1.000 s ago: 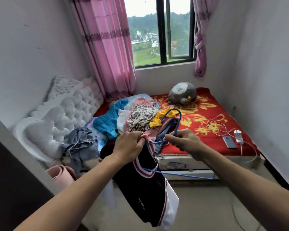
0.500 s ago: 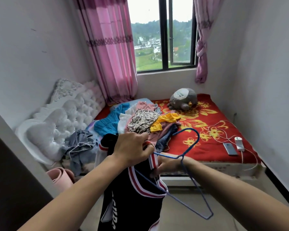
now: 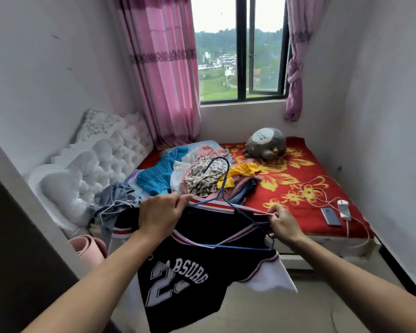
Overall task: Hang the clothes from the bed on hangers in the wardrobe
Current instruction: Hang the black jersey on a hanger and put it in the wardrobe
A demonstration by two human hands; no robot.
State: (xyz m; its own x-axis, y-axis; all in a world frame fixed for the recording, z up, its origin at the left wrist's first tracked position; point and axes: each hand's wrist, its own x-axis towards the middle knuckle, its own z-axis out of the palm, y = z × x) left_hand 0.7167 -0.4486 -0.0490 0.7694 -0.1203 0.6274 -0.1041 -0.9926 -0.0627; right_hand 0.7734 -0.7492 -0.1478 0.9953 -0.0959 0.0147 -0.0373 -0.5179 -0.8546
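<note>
1. Main worry from my remote seat: the black jersey [image 3: 178,280] looks only half settled on the blue wire hanger [image 3: 222,194]. The wire sits inside the neck opening with the hook poking up and away, but the bottom bar shows through the wide neckline. I reckon a shoulder could slide off the wire arm the moment either side is let go.
2. Slick sports fabric on thin wire is a bad combo. Any tilt while it's carried probably sends it slipping to one side. As far as I can tell the wardrobe isn't in shot, so there's a turn to make first.
3. The hook sits right in front of the clothes pile [image 3: 209,176] on the bed [image 3: 298,179]. I can't tell whether it touches. Swing it low and it could snag something.
4. Left hand [image 3: 162,213]: fingers curled tight, gripping the red-and-white trim at the jersey's left shoulder.
5. Right hand [image 3: 282,221]: a narrow pinch, fingertips closed on the trim at the right shoulder and pulling it taut. I can't tell whether the wire is in that pinch too.
6. The jersey is up in the air between me and the bed's near edge, its body dangling over the floor.
</note>
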